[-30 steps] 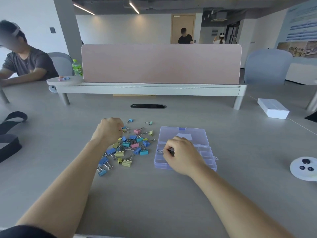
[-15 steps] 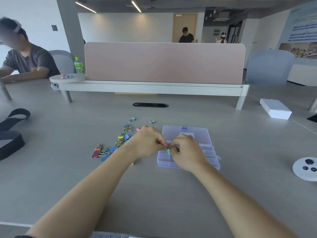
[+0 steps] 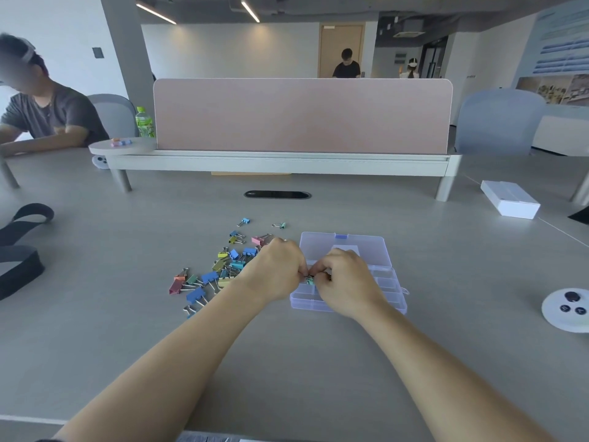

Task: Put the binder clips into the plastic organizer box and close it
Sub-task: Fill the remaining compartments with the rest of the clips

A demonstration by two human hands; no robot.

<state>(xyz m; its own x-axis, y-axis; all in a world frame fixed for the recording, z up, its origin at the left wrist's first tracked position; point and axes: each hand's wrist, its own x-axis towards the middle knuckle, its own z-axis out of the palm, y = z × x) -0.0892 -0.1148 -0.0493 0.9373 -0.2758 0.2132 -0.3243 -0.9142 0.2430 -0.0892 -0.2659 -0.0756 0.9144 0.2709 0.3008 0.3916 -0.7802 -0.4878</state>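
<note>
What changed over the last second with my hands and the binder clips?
The left hand left the loose pile of binder clips and moved right to meet the right hand over the organizer box; both now pinch one teal binder clip. The right hand stayed over the box, its lid still open, the pile still beside it.

Definitely an open-plan office: one big grey shared desk [image 3: 318,362], with a pink privacy divider [image 3: 302,116] straight ahead of the left hand [image 3: 275,271] and a cable slot [image 3: 277,195] in between. Way off to that hand's left another person [image 3: 47,116] sits at the same desk, with office chairs [image 3: 497,122] and strip lights [image 3: 250,9] beyond.
</note>
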